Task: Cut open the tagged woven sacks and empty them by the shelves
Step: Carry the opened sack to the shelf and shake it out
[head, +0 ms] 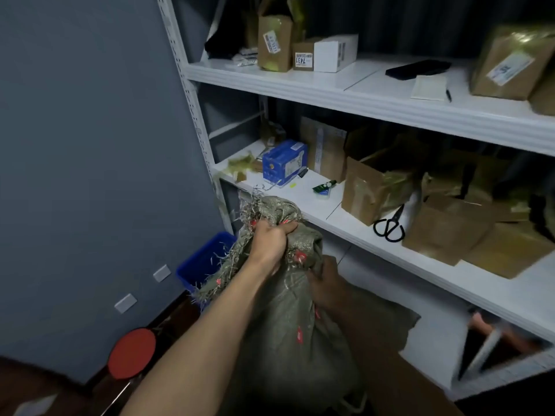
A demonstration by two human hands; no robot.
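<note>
A grey-green woven sack (288,331) with red markings stands in front of the white shelves (390,244). Its frayed top edge (261,205) is bunched up. My left hand (270,240) grips that bunched top in a fist. My right hand (326,283), in shadow, holds the sack's fabric just below and to the right. Black scissors (389,225) lie on the middle shelf, to the right of both hands. No tag is clearly visible on the sack.
Brown cardboard parcels (369,190) crowd the middle and upper shelves, with a blue box (283,162) at the left. A blue plastic bin (204,261) stands on the floor behind the sack. A red-topped stool (132,352) is at lower left by the grey wall.
</note>
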